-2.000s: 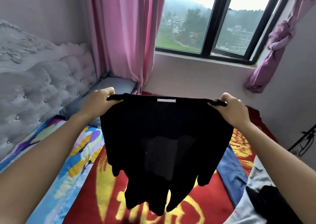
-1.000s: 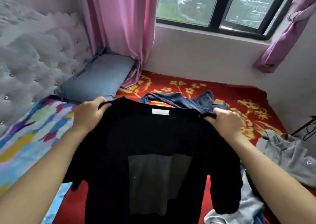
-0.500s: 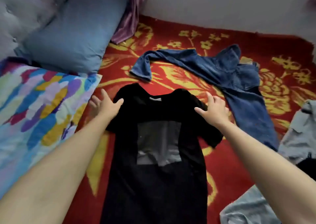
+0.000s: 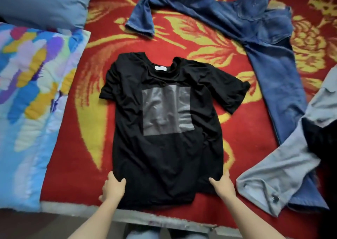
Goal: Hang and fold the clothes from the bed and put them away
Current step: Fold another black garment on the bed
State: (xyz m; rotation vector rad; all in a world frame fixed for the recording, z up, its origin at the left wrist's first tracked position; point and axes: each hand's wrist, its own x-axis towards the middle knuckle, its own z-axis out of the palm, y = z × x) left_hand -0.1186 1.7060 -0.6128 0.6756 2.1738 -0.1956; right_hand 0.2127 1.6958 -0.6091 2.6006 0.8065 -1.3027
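My left hand [image 4: 113, 187] and right hand [image 4: 221, 186] each gripped a lower side edge of the black T-shirt [image 4: 164, 156], which lay flat, print upward, collar away from me, on the red blanket [image 4: 73, 147], with blue jeans [image 4: 269, 38] and a grey garment [image 4: 282, 165] lying to its right.

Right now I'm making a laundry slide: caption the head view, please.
Left hand and right hand hold the lower edge of a black T-shirt laid flat on the red bedspread, blue jeans beyond.
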